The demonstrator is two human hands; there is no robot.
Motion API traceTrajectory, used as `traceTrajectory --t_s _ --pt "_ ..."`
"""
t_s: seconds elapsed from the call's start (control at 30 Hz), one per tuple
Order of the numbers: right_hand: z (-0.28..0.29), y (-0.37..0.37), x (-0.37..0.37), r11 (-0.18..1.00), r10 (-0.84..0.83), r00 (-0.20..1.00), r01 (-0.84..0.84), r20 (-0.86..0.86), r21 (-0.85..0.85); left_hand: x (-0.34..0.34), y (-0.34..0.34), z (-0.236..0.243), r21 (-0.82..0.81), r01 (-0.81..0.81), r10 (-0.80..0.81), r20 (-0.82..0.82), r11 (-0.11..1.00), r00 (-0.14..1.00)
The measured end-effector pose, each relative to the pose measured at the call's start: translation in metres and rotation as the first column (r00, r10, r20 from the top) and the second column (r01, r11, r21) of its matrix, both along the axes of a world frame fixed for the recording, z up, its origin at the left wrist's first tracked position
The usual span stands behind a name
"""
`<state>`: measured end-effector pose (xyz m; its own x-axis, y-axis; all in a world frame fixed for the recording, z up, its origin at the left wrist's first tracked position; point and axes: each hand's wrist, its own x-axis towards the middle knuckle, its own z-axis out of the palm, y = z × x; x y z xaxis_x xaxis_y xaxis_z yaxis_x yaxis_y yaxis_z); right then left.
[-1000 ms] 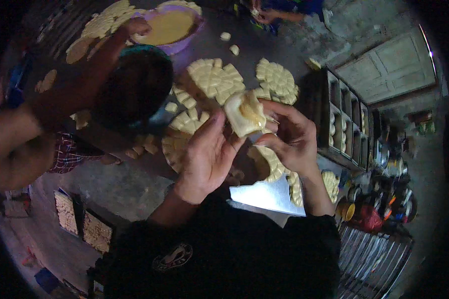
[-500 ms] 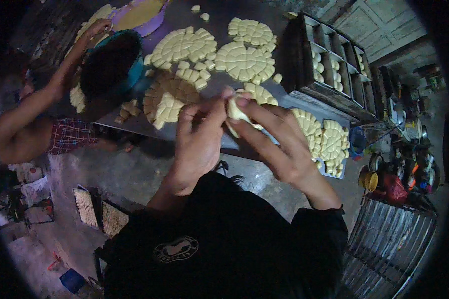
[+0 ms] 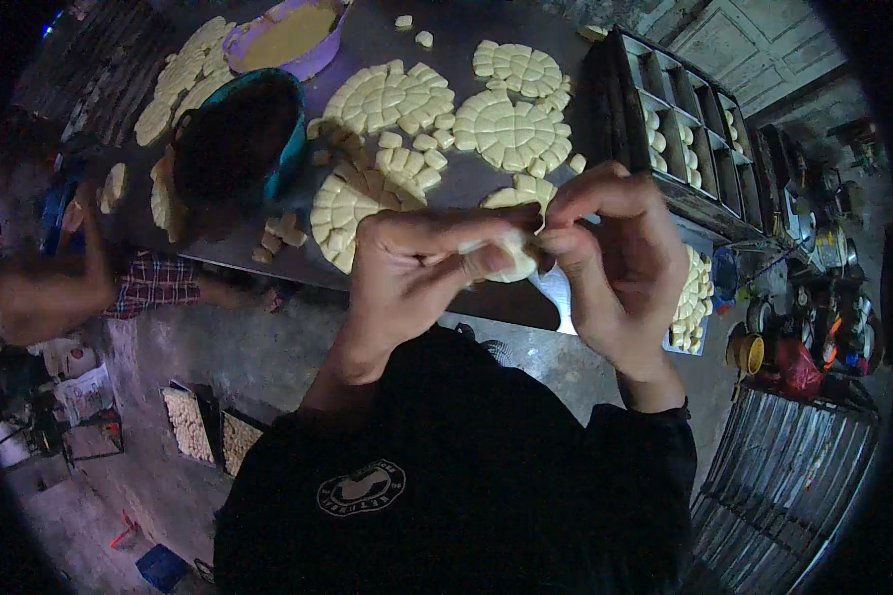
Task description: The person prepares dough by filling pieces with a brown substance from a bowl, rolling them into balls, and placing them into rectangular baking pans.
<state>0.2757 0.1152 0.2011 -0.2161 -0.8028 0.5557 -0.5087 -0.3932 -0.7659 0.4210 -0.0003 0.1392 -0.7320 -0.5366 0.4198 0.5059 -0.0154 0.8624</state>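
Head view is showing a small piece of pale dough (image 3: 513,266) sitting between the two grips, near the front edge of the desk (image 3: 377,33). The left grip (image 3: 402,278) is holding it, thumb and forefinger pressing in with only the dough between them. The right grip (image 3: 630,268) is pinching its right edge, thumb and fingertip nearly meeting. Behind the right grip, a bright metal sheet (image 3: 556,295) is partly showing. Beyond both grips, scored dough rounds (image 3: 511,129) are lying on the desk, with loose dough squares (image 3: 577,162) sitting near them. Beyond the left grip and to its left, a teal basin (image 3: 293,159) is standing, with a purple basin (image 3: 313,64) holding yellowish paste just behind it. Beyond the right grip, to its right, a compartmented box (image 3: 709,201) is holding dough balls. Well left of the left grip, another person (image 3: 154,286) is wearing checked shorts.
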Motion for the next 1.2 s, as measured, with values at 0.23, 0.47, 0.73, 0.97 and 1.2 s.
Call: traceTrajectory --t_s 0.23,0.47,0.73,0.97,1.2 --pt "-0.009 -0.059 0.02 0.971 -0.063 0.943 0.133 -0.328 0.197 0.006 -0.058 -0.027 0.585 0.228 -0.217 -0.09 0.779 0.972" --pt "-0.13 -0.063 0.062 0.861 -0.39 0.879 0.243 0.275 0.447 0.02 -0.084 -0.103 0.405 0.135 -0.286 0.34 0.904 0.896" --pt "-0.241 0.02 0.075 0.34 -0.752 0.648 0.535 -0.117 0.773 0.05 -0.072 -0.216 0.269 0.217 -0.33 0.511 0.938 0.794" --pt "-0.285 0.021 0.042 0.477 -0.636 0.685 0.71 -0.354 0.518 0.022 -0.106 -0.169 -0.117 0.137 -0.025 0.665 0.984 0.746" --pt "-0.258 0.026 -0.074 0.562 -0.709 0.682 0.702 -0.182 0.438 0.026 -0.08 -0.138 -0.14 -0.131 0.192 0.721 0.981 0.665"
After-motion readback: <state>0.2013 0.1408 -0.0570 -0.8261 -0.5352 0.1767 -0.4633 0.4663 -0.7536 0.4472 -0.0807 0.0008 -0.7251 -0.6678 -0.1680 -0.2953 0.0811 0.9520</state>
